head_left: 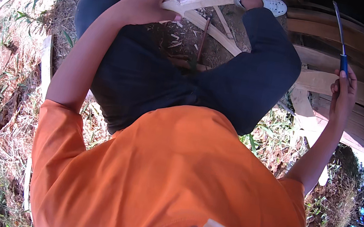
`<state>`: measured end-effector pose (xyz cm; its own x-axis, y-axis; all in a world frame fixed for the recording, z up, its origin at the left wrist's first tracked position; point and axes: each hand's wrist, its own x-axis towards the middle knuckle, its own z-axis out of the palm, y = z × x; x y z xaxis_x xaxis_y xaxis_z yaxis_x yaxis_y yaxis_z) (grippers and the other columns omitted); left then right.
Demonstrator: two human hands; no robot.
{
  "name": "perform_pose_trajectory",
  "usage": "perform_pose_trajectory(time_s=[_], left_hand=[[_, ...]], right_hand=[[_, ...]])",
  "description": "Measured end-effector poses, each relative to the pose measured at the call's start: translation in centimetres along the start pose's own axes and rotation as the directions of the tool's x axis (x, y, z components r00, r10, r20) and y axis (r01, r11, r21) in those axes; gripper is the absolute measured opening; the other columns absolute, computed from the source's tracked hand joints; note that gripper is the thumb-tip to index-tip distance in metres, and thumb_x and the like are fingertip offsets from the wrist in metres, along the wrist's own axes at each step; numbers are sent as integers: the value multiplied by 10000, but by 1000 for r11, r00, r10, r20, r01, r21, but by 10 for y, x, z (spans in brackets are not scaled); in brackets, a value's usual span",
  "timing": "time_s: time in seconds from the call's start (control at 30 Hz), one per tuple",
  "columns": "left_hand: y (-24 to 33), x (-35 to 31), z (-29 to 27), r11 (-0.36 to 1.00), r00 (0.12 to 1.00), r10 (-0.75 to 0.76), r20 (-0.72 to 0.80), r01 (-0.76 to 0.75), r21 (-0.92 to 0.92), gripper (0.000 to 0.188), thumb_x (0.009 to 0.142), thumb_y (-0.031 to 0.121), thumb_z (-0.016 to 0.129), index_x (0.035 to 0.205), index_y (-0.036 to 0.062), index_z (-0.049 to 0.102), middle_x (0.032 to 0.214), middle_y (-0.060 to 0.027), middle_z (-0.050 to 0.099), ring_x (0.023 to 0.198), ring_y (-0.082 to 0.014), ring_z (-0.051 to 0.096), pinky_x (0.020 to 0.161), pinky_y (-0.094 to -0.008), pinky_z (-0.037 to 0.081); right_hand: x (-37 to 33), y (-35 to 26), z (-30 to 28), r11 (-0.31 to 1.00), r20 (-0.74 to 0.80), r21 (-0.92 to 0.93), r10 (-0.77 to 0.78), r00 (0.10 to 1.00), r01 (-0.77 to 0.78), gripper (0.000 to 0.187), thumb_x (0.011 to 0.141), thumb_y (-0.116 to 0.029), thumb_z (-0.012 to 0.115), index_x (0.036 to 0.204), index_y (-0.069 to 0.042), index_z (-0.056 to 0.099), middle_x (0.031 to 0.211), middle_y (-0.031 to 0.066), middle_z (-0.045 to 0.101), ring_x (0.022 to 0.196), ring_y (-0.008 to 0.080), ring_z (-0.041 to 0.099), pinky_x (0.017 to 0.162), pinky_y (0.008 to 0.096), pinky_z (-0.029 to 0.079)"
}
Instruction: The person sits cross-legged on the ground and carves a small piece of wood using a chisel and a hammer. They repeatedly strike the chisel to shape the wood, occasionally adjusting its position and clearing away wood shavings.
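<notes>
Probably light, stiff and splintery, the pale angular wooden piece (208,1) at twelve o'clock suits, I judge, my left hand's (154,7) pinch at its nine-o'clock end, while my right hand (345,92) grips a blue-handled, curved steel knife (343,61) at two.

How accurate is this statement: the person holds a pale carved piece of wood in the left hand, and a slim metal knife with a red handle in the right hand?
One detail is wrong: the head view shows a blue handle, not a red one, on the slim metal knife in the right hand. The left hand does hold the pale carved piece of wood.
</notes>
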<state>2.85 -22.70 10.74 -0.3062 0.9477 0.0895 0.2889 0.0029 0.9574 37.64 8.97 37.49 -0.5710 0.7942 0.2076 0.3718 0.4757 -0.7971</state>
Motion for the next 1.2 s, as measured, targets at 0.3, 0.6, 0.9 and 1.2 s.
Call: perform_pose_trajectory(time_s=[0.3,0.6,0.9,1.2], left_hand=[[-135,139,4,866,975,-54,216,-62,497,471,748,167,862,1173,104,670,997,-146,730,859,-265,711,753,-399,545],[-227,149,55,773,962,-273,-11,226,592,525,757,250,857,1233,160,652,1102,-169,739,1049,-373,700,903,-454,544],[-281,140,47,530,960,-280,-5,159,833,509,850,261,720,1332,196,570,1324,-158,584,1243,-431,571,948,-588,508],[-257,133,61,488,967,-239,-89,199,850,542,842,355,732,1351,264,569,1369,-107,536,1308,-365,508,1039,-597,411]], right_hand=[[93,16,-29,827,241,-552,37,970,106,449,928,-334,781,1314,-128,680,873,-55,598,699,39,443,682,207,408],[122,138,55,913,501,-404,266,823,-50,373,959,-292,737,1291,-131,685,969,-54,692,755,34,486,717,201,419],[140,246,145,975,647,-197,208,734,-103,388,1010,-327,673,1320,-93,659,1000,17,740,703,35,517,634,211,406],[141,272,184,976,705,-212,190,684,-53,408,985,-321,699,1344,-130,667,1033,-16,749,732,18,534,626,207,431]])
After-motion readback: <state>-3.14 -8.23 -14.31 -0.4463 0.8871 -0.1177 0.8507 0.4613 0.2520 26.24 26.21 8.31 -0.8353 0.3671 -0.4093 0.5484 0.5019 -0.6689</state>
